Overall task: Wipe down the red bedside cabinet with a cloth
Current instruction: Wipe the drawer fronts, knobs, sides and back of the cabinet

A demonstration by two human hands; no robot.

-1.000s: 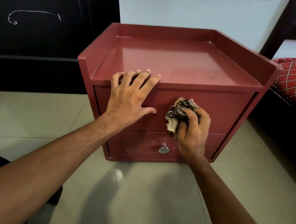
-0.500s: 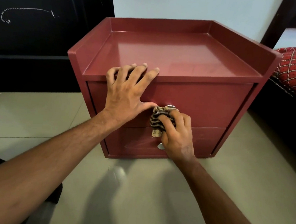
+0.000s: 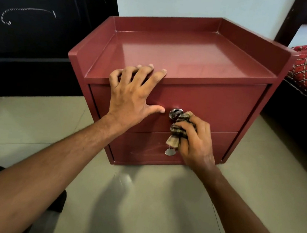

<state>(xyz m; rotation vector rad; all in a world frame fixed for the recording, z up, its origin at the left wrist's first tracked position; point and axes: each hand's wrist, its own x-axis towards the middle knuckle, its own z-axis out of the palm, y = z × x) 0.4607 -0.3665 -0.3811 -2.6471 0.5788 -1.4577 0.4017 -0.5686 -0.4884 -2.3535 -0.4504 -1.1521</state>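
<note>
Red cabinet [image 3: 206,106] stands on the floor before me. My left hand [image 3: 130,96] lies spread, bracing its front edge; my right hand [image 3: 193,139] bunches a soft, limp cloth [image 3: 177,130] against the drawer beside the knob [image 3: 174,113].

A: What hems in your right hand [image 3: 196,142]?
B: Its fingers [image 3: 186,125] grip the cloth [image 3: 177,132] between two knobs: the upper knob [image 3: 174,113] touches the cloth just above them, the lower knob [image 3: 169,152] sits just below. Rightward of them the drawer front of the cabinet [image 3: 225,108] runs bare to its side edge.
A: And your left hand [image 3: 132,97]?
B: Ahead of its fingers [image 3: 147,74] the top lies open until the raised rim [image 3: 168,25] at the back and both sides. Its thumb tip leaves only a narrow gap to the upper knob.
</note>
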